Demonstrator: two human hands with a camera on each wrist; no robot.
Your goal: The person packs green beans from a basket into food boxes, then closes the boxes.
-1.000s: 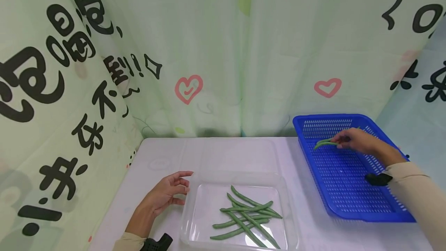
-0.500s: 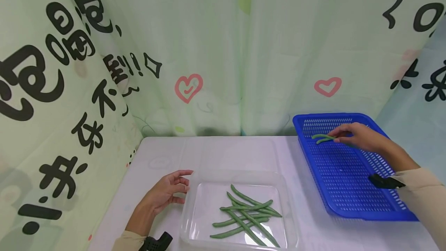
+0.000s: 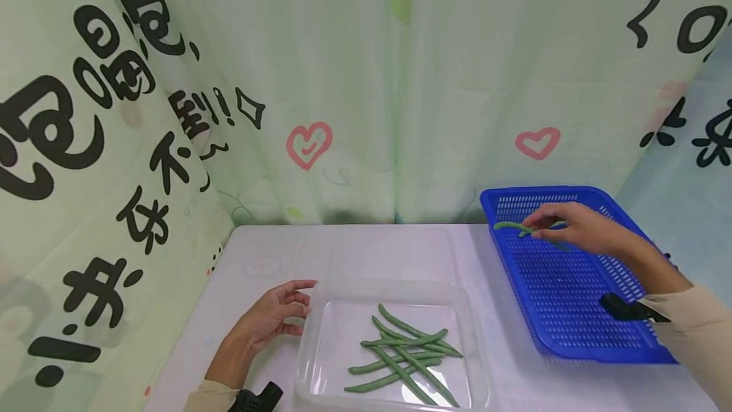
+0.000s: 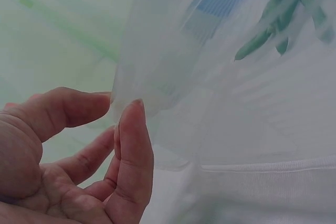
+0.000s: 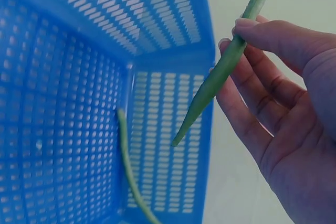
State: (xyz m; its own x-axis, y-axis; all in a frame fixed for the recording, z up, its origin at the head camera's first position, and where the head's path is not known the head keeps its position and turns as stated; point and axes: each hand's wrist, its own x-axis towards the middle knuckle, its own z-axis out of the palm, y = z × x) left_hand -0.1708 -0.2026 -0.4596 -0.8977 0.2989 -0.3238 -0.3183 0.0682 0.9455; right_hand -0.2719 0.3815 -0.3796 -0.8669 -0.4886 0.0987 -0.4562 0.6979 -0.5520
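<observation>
Thumb and fingertips of my right hand (image 3: 580, 229) pinch a green bean (image 5: 207, 90) over the far part of the blue plastic basket (image 3: 549, 310). Below it, a second green bean (image 5: 126, 150) lies in the basket, partly covered by the hand in the head view. At the near middle of the table stands a clear plastic container (image 3: 343, 329). Several green beans (image 3: 400, 341) lie crossed over one another inside it. My left hand (image 3: 274, 316) touches the container's left side with its fingertips, the fingers loosely bent.
A white-covered table (image 3: 366, 253) carries both containers, the basket at the right and the clear one left of it. Behind it hangs a pale green curtain (image 3: 354, 81) with black lettering and red hearts. Black wrist cameras (image 3: 629, 308) sit at both sleeves.
The right hand has shifted a little to and fro over the basket. The pinched bean has come up and left, apart from the other bean. The left hand has stayed in place.
</observation>
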